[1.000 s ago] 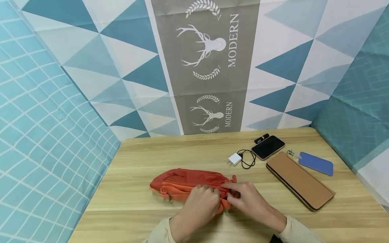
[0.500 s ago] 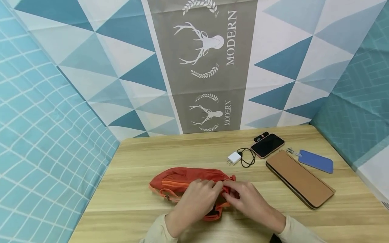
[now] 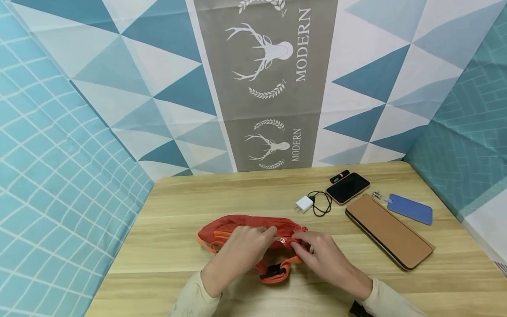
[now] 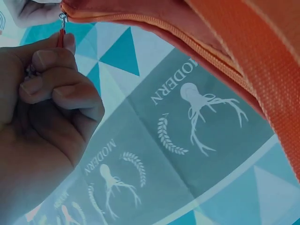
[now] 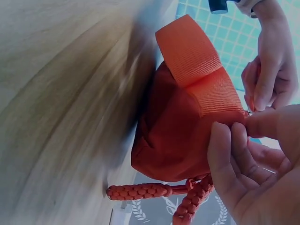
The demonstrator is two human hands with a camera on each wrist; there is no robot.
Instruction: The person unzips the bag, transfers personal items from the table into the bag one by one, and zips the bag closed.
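A red waist bag (image 3: 247, 221) with orange zips lies on the table, both hands at its right end. My left hand (image 3: 239, 247) pinches a zip pull (image 4: 61, 37) between thumb and forefinger, its other fingers curled. The metal slider (image 3: 282, 240) shows just right of that hand. My right hand (image 3: 322, 257) pinches the fabric at the bag's end, beside the slider. An orange strap (image 5: 190, 49) rises over that end in the right wrist view, and red braided cords (image 5: 140, 191) hang from the bag. A black buckle (image 3: 273, 270) on the strap lies in front of the bag.
To the right lie a tan wallet (image 3: 390, 231), a blue card holder (image 3: 411, 208) with a clip and a phone (image 3: 348, 188). A small black stick-shaped item (image 3: 339, 176) touches the phone's far side. A white charger (image 3: 304, 204) with a black cable is behind the bag.
My left hand has shifted left and slightly away from me, apart from the right hand, and the slider now shows between them. The strap and buckle have come into fuller view in front.
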